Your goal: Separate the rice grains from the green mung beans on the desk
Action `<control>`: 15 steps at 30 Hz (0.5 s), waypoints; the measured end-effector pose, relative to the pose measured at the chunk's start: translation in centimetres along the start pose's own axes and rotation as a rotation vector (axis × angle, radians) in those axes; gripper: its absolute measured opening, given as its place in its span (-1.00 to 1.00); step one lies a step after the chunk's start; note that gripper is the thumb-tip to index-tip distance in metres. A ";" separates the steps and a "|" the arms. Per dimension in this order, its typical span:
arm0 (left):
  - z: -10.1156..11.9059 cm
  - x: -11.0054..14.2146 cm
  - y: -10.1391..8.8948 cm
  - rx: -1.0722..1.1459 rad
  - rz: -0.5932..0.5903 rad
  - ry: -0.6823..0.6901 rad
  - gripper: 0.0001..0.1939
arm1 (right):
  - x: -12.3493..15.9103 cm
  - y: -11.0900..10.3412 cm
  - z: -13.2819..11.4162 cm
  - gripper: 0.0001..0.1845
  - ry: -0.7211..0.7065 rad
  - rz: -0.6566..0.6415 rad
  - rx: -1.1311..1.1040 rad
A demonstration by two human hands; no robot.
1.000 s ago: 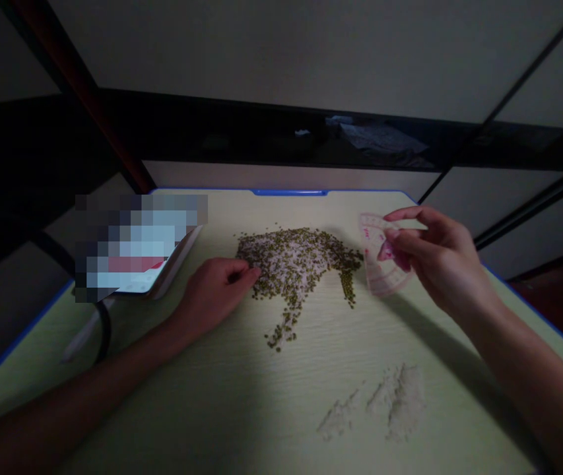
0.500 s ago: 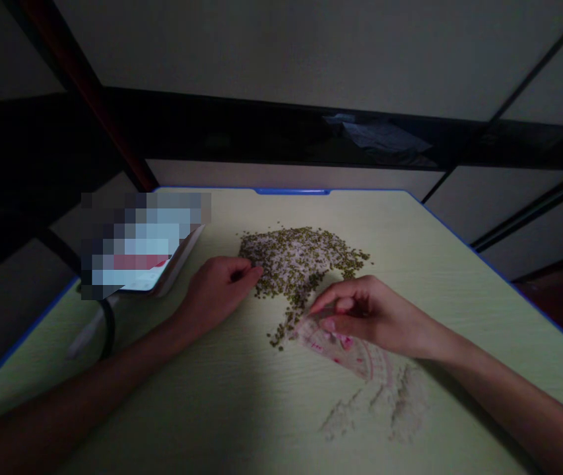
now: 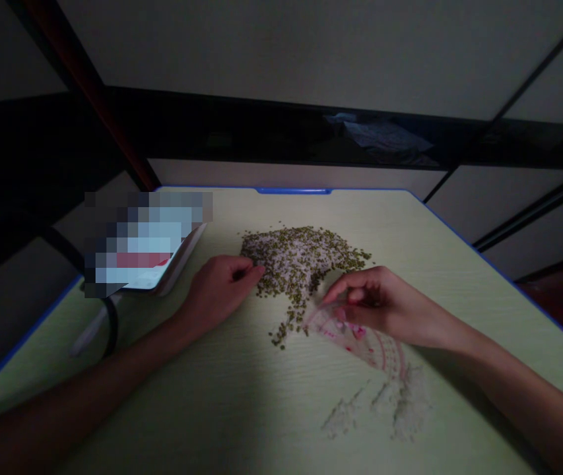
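A mixed heap of small green beans, which look like mung beans, and white grains like rice point(image 3: 294, 254) spreads over the middle of the table. My left hand point(image 3: 224, 284) lies at the heap's left edge, fingers curled and thumb pressed against them; what is inside, if anything, is hidden. In my right hand point(image 3: 377, 303) a clear protractor point(image 3: 367, 349) with pink markings is pinched between thumb and fingers. Its left corner is beside a narrow trail of green beans point(image 3: 284, 330) running toward me. Small piles of white grains point(image 3: 410, 409) lie just in front of the protractor.
At the left stands a tilted device with a lit screen point(image 3: 152, 264), partly blurred out, and a dark cable point(image 3: 111, 323) curves below it. The pale table point(image 3: 202, 415) has a blue edge and a blue handle point(image 3: 294, 191) at the back. Cabinet panels point(image 3: 281, 53) rise behind it.
My right hand has moved slightly right and away from me with the protractor, drawing its corner off the bean trail. My left hand stays in place.
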State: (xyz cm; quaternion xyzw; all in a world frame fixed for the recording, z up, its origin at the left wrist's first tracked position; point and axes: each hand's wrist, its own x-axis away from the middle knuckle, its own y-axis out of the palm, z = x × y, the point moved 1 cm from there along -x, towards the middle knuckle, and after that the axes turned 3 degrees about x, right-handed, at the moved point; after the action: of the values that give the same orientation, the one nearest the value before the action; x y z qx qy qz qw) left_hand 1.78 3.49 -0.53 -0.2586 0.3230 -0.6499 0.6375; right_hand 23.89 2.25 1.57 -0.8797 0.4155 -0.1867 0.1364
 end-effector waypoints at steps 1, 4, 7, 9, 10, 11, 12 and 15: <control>0.0 0.0 0.0 0.001 0.002 0.001 -0.63 | 0.1 -0.2 0.0 -0.90 0.003 0.012 -0.002; 0.0 0.0 0.0 0.007 0.001 0.002 -0.63 | 0.2 -0.6 -0.1 -0.91 0.009 0.035 0.001; 0.0 -0.1 0.0 0.015 -0.002 0.001 -0.62 | 0.2 -0.4 -0.1 -0.91 -0.005 -0.002 0.019; 0.0 -0.1 0.0 0.018 -0.006 0.001 -0.63 | 0.1 -0.1 -0.1 -0.91 -0.020 -0.032 0.032; -0.1 -0.1 0.0 0.020 -0.007 0.003 -0.63 | 0.1 0.0 -0.1 -0.91 -0.022 -0.042 0.036; -0.1 -0.1 0.0 0.020 -0.006 0.004 -0.63 | 0.0 0.2 0.0 -0.91 -0.022 -0.052 0.039; -0.1 -0.1 0.0 0.020 -0.005 0.005 -0.63 | 0.0 0.3 0.0 -0.91 -0.023 -0.060 0.041; -0.2 0.0 0.0 0.015 -0.008 0.006 -0.63 | -0.2 0.5 0.2 -0.89 -0.019 -0.069 0.057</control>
State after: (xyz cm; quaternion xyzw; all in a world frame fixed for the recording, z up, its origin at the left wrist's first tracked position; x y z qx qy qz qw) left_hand 1.63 3.54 -0.61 -0.2533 0.3189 -0.6557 0.6358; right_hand 23.57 2.09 1.18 -0.8911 0.3781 -0.1946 0.1587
